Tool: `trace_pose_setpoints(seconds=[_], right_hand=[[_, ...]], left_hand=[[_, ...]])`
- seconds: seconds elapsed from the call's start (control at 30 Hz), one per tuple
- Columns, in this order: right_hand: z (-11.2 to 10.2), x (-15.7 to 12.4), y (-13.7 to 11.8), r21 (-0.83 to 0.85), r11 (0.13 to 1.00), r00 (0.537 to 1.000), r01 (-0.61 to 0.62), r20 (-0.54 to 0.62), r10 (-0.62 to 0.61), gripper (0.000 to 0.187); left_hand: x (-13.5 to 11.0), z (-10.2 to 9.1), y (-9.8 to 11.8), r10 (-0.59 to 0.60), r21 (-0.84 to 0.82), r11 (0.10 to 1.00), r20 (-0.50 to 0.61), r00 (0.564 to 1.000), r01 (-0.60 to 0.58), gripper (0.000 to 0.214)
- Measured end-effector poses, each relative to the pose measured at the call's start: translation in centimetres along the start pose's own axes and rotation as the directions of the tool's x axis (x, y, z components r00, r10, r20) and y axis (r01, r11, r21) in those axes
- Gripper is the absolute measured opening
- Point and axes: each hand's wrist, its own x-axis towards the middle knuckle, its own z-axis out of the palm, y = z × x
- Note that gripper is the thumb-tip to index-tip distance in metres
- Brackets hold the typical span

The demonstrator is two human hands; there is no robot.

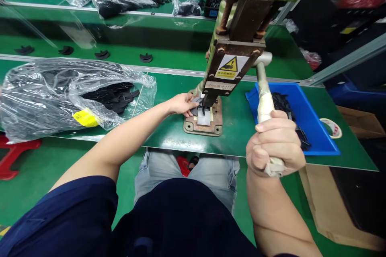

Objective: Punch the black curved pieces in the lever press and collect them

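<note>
- Gripping one curved black piece (196,109): left hand (182,105), grip pinched together on its near side, at 10 o'clock on the press base (193,128), the centre of this clock.
- Curved black piece: matt, flat, arc-shaped; far part obscured by the tooling.
- Press (239,47): green and rust-brown, yellow warning sticker (230,66) on its front.
- Right hand (276,144): grip wrapped round the lever (264,102), pale and taped, toward 4 o'clock.
- Blue bin (304,106): 3 o'clock on the green desk (169,130), dark parts inside; tape roll (338,130) beside it.
- Clear plastic bag (45,92): 9 o'clock, black pieces heaped at its mouth, yellow label (85,117).
- Dark curved parts (145,58): four, spaced in a row, toward 10 o'clock.
</note>
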Motion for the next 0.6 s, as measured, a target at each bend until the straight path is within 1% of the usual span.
trace_pose_setpoints(seconds=[0.17, 0.27, 0.37, 0.5, 0.53, 0.6], right_hand=[[0.2, -0.2, 0.0, -0.01, 1.0, 1.0, -0.01, -0.019, 0.01, 0.033], [0.6, -0.4, -0.3, 0.001, 1.0, 0.999, -0.006, -0.037, 0.006, 0.034], [1.1, 0.5, -0.5, 0.008, 1.0, 0.998, -0.008, -0.061, 0.009, 0.036], [0.6, 4.0, 0.4, 0.076, 0.997, 0.99, 0.026, -0.138, -0.015, 0.028], [0.3, 4.9, 0.9, 0.081, 0.997, 0.991, 0.009, -0.133, 0.001, 0.03], [-0.1, 6.1, 1.8, 0.058, 0.996, 0.996, -0.069, -0.059, 0.072, 0.037]], left_hand=[[-0.2, 0.2, 0.7, -0.164, -0.086, 0.982, 0.04, 0.986, 0.167, 0.026], [-0.2, 0.2, 0.9, -0.206, -0.077, 0.975, 0.027, 0.978, 0.207, 0.024], [-0.1, 0.2, 0.7, -0.21, -0.097, 0.973, 0.019, 0.978, 0.211, 0.027], [-0.3, 0.5, 0.3, -0.167, -0.148, 0.975, 0.007, 0.986, 0.166, 0.029], [-0.5, 0.6, 0.2, -0.146, -0.164, 0.976, 0.01, 0.989, 0.145, 0.03], [-1.1, 0.7, 0.0, -0.105, -0.204, 0.974, 0.0, 0.995, 0.102, 0.032]])
